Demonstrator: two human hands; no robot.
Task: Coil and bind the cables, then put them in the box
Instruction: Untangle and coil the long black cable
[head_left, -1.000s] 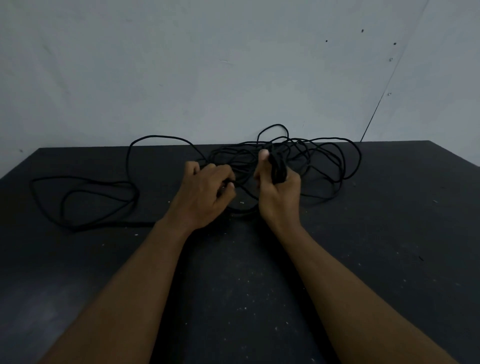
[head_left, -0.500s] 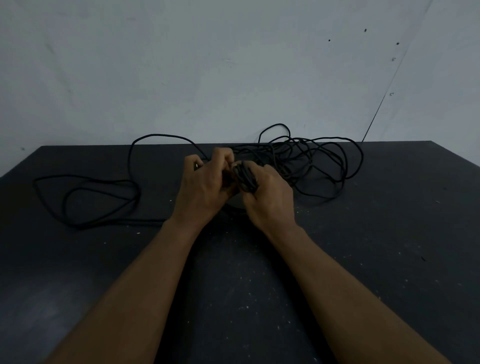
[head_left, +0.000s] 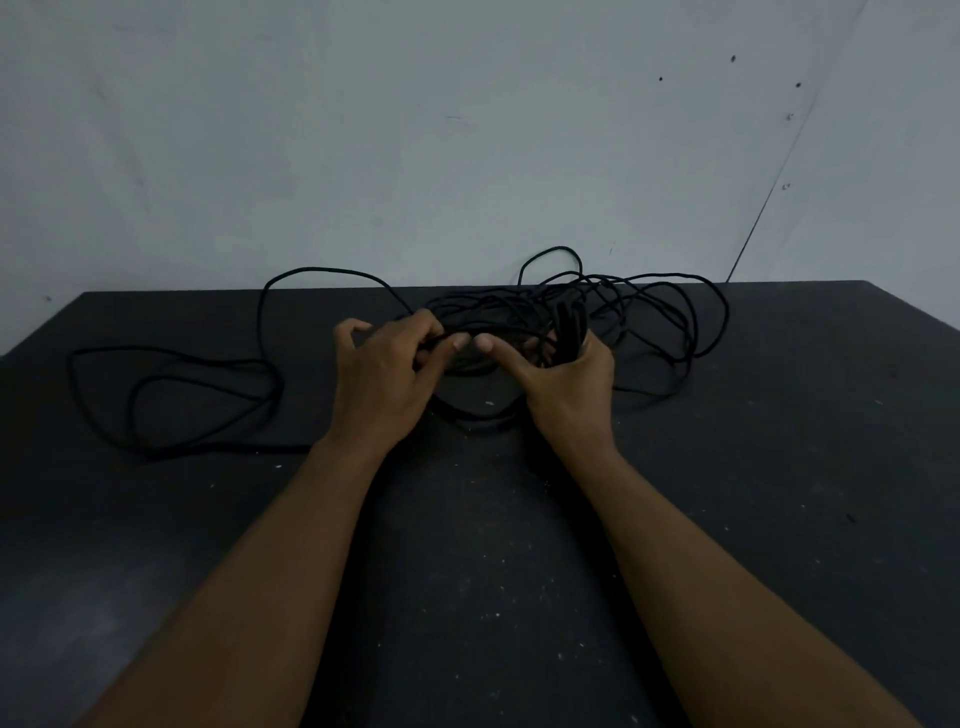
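A long black cable lies in loose tangled loops across the far part of the dark table. My right hand grips a small bundle of coiled turns held upright, its thumb stretched left. My left hand pinches a strand of the same cable between thumb and fingers, close beside the right thumb. One loose loop trails off to the far left. No box is in view.
A pale wall rises straight behind the table's far edge, with a corner seam at the right. The tabletop is speckled with small white flecks in front of my forearms.
My hands have drawn apart after meeting at the centre. The right hand has carried the coiled bundle back to the right and stood it upright; the left keeps a strand.
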